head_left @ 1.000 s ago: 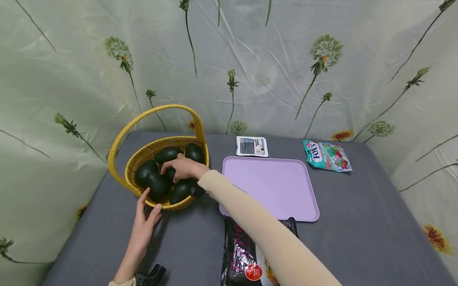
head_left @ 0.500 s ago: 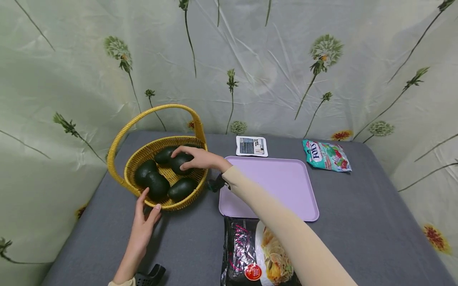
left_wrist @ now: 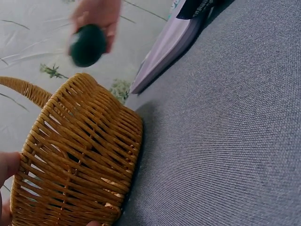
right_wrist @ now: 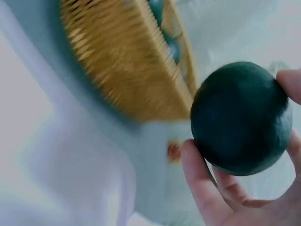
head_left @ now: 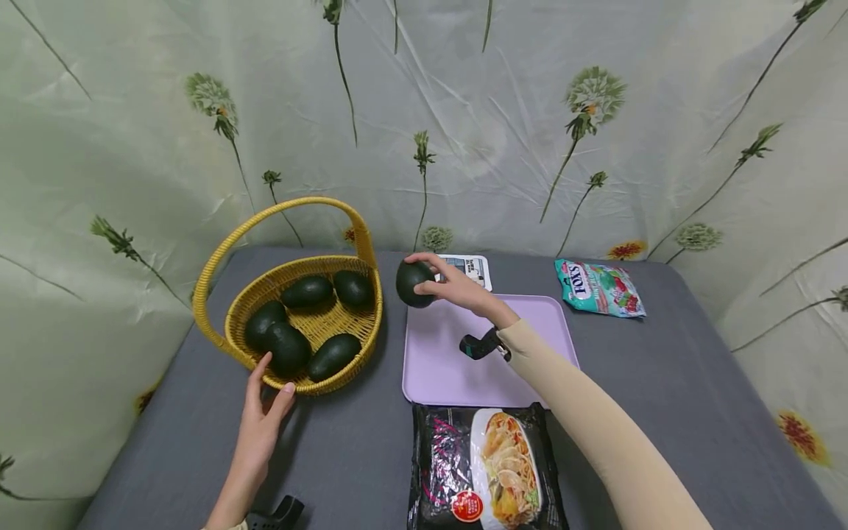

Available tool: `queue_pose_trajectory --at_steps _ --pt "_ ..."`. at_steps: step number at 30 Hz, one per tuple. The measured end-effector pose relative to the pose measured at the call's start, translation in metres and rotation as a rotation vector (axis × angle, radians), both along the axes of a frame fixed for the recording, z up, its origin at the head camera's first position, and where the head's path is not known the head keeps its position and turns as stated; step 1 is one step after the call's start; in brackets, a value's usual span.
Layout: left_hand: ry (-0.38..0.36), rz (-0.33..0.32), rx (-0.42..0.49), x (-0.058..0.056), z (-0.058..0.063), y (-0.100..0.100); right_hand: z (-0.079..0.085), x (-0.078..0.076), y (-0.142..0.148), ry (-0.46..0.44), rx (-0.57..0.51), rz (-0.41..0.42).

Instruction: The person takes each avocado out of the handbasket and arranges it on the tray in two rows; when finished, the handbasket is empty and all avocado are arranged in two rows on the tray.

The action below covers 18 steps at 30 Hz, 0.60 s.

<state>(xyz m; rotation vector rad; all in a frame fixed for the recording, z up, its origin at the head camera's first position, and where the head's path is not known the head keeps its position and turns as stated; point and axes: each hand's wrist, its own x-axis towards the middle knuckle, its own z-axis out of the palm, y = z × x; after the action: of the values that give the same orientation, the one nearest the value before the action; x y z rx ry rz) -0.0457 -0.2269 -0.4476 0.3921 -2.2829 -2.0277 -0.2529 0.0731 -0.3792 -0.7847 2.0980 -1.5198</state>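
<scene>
A yellow wicker basket with a tall handle stands on the left of the table, with several dark green avocados inside. My left hand holds its near rim, thumb and fingers spread along it; in the left wrist view only fingertips show at the woven side. Over the far left corner of a lilac tray, my right hand grips another avocado. Thumb and fingers wrap this avocado in the right wrist view, clear of both basket and tray.
Against the tray's near edge lies a black food packet with a noodle picture. A small white packet lies behind the tray, partly hidden by my right hand. A teal FOX'S candy bag sits at the back right. Patterned fabric hangs behind the table.
My right hand has taken an avocado from the basket, lifted it and carried it right to above the tray's corner. My left hand stays at the basket's rim.
</scene>
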Motion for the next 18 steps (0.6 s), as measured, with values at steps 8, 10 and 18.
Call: queue_pose_trajectory --at_steps 8,10,18 --pt "-0.010 0.018 0.003 0.000 0.000 0.000 -0.037 0.007 0.035 -0.035 0.104 -0.144" --pt "-0.012 0.025 0.003 0.000 0.001 0.001 -0.044 0.009 0.036 -0.035 0.111 -0.148" --pt "-0.014 0.033 0.009 0.000 0.002 0.003 -0.056 0.011 0.025 -0.001 0.147 -0.134"
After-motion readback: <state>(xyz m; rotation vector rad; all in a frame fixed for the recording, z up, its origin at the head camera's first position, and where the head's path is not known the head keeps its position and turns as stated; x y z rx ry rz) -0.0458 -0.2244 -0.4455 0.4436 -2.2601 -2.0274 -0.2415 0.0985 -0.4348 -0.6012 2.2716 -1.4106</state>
